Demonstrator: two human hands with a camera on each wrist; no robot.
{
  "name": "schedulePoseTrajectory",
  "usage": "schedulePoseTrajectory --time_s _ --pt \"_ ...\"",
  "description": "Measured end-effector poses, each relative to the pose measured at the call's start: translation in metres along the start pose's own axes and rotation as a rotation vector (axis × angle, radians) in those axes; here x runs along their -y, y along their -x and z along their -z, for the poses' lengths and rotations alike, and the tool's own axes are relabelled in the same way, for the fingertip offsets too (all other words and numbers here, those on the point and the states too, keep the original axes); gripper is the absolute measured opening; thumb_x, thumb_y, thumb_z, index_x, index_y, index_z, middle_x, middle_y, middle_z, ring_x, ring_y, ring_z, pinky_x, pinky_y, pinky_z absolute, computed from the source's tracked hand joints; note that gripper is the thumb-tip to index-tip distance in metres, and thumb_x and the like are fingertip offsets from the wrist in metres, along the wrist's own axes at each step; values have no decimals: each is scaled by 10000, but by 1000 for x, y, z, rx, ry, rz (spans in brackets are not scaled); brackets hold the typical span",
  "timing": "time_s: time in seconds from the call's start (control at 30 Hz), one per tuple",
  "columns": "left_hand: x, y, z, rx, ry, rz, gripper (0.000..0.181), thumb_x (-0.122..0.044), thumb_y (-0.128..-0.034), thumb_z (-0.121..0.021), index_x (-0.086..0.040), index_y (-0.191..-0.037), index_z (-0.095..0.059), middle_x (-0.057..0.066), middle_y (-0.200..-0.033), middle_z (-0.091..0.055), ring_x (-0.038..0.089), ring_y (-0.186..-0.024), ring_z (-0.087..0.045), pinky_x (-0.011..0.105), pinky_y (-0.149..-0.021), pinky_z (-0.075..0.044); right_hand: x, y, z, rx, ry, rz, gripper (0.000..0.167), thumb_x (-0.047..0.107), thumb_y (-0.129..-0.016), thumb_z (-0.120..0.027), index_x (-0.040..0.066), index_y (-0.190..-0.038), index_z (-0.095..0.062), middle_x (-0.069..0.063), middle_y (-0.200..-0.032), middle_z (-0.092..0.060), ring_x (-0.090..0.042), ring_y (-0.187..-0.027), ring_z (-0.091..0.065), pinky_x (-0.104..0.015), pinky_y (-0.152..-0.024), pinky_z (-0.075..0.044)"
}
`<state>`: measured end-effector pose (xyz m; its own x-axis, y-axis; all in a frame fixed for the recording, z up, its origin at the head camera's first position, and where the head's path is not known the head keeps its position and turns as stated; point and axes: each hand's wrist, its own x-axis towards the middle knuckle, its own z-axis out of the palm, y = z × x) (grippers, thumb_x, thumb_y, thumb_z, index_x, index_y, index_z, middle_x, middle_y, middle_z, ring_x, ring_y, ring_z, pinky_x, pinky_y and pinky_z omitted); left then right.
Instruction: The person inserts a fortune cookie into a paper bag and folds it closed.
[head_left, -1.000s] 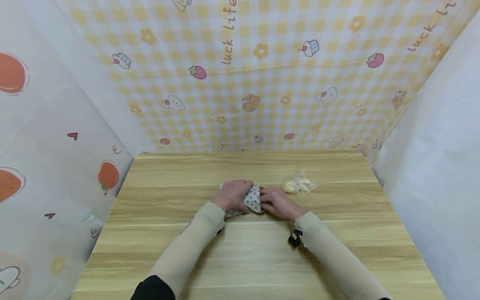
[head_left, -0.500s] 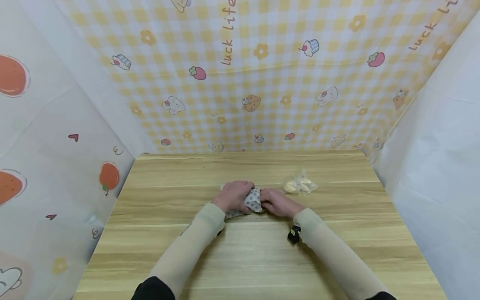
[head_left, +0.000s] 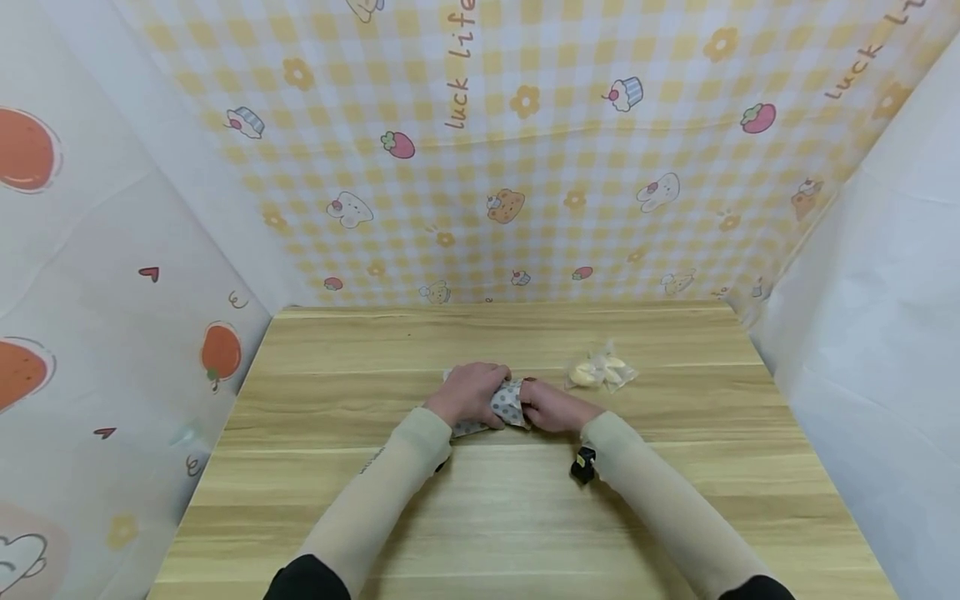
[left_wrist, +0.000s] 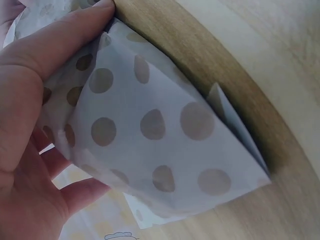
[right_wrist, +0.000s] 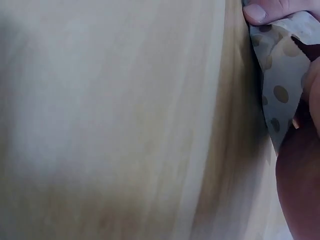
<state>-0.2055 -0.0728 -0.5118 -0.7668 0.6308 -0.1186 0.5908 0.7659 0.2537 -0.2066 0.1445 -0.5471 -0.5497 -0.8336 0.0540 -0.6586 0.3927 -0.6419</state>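
A white paper wrapper [head_left: 507, 403] with grey polka dots lies on the wooden table, its body crumpled and its outer corner folded in the left wrist view. My left hand [head_left: 471, 394] grips it from above, with the thumb across the near side and the fingers on the far side. At the wrapper's right end, my right hand [head_left: 558, 406] has its fingers tucked into the fold or opening. The paper [right_wrist: 281, 90] covers those fingertips in the right wrist view, so what they hold is hidden. Whatever the wrapper contains cannot be seen.
Pale yellow pieces in a clear plastic bag [head_left: 600, 370] lie just beyond my right hand. The wooden table [head_left: 495, 517] ends at a yellow checked backdrop [head_left: 480, 242]. White sheets hang on both sides. A small black device [head_left: 582, 466] is at my right wrist.
My right hand has moved slightly left and its fingers have gone deeper into the wrapper's right end. My left hand keeps its grip in about the same place.
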Motion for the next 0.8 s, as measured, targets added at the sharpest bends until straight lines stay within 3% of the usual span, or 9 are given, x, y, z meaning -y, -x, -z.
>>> schedulePoseTrajectory --time_s 0.2,0.37,0.67,0.8 --pt "1 1 0 -4 11 -13 638 -435 -697 -978 -184 -1182 -649 -29 -1084 -700 172 -984 -660 396 -838 -569 -1 0 -5 60 -19 -14 300 -73 -962 -494 -26 -1169 -705 -172 -1222 -664 -268 -1121 -621 -458 -1029 -500" --pt "0 3 1 10 20 -7 648 -432 -702 -977 -189 -1205 -650 -31 -1101 -700 167 -996 -657 398 -842 -565 -9 -1 -12 59 -63 19 367 -61 -958 -478 6 -1254 -684 -168 -1327 -645 -306 -1261 -562 -512 -1144 -398" --pt "-1 4 6 33 33 -4 603 -346 -719 -955 -188 -1218 -656 -28 -1134 -705 175 -1021 -657 411 -863 -563 -18 2 -18 69 -42 3 318 -29 -957 -498 -4 -1223 -670 -212 -1330 -624 -303 -1232 -570 -465 -1112 -433" --pt "-1 4 6 38 36 0 619 -320 -725 -954 -183 -1245 -647 -20 -1181 -704 190 -1066 -658 422 -895 -559 -15 4 -17 30 -66 8 361 -27 -953 -510 -16 -1273 -676 -244 -1383 -602 -362 -1287 -562 -525 -1151 -410"
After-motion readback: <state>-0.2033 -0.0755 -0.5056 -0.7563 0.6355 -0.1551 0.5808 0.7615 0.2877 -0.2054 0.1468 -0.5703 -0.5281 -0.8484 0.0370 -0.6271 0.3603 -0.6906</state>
